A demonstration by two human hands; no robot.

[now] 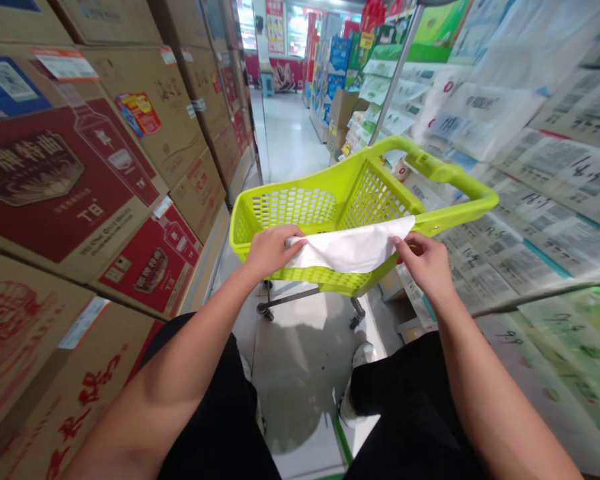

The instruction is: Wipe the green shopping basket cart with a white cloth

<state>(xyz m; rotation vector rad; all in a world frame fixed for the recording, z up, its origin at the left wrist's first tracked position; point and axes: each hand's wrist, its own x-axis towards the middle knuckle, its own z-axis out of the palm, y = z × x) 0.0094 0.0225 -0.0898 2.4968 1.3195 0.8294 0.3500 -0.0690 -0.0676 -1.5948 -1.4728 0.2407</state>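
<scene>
A lime-green shopping cart [300, 179] stands sideways in front of me, its handle at the right. Over the near rim of its basket hangs a white cloth [357, 247]. My left hand [275, 252] pinches the cloth's left end between thumb and fingers, at the rim. At the cloth's right end, near the handle, my right hand [425, 259] pinches it with thumb and forefinger, the other fingers curled. The part of the basket that shows over the rim holds nothing visible.
Stacked cardboard cartons [55, 167] rise along the left. On the right, shelves carry wrapped paper packs [525, 200]. An open carton [343, 113] and a blue stool [267, 83] stand farther down the aisle. A green strip [343, 440] lies between my feet.
</scene>
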